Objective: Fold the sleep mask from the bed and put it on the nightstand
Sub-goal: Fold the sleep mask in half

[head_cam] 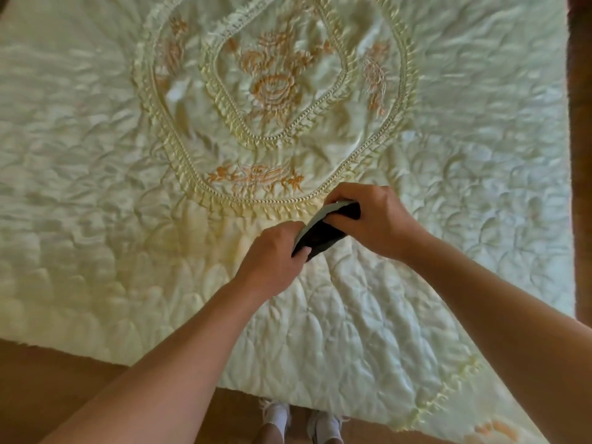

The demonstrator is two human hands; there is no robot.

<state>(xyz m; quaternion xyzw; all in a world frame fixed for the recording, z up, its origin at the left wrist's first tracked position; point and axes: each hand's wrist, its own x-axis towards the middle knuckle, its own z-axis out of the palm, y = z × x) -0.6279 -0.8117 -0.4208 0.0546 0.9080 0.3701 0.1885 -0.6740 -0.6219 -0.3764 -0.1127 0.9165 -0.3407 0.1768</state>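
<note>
The sleep mask (323,230) is held above the bed between both hands. Its lower-left end is pinched by the left hand (272,257), and its upper-right end is clasped by the curled fingers of the right hand (374,219). The mask is dark and soft, with a pale grey-green face partly shown; its long axis runs diagonally from lower left to upper right. Beneath it a quilted, glossy cream bedspread (96,187) with ruffled oval trim and orange floral embroidery is spread wide and unobstructed. The near bed edge meets brown floor (48,379); white shoes (277,415) are seen there.
</note>
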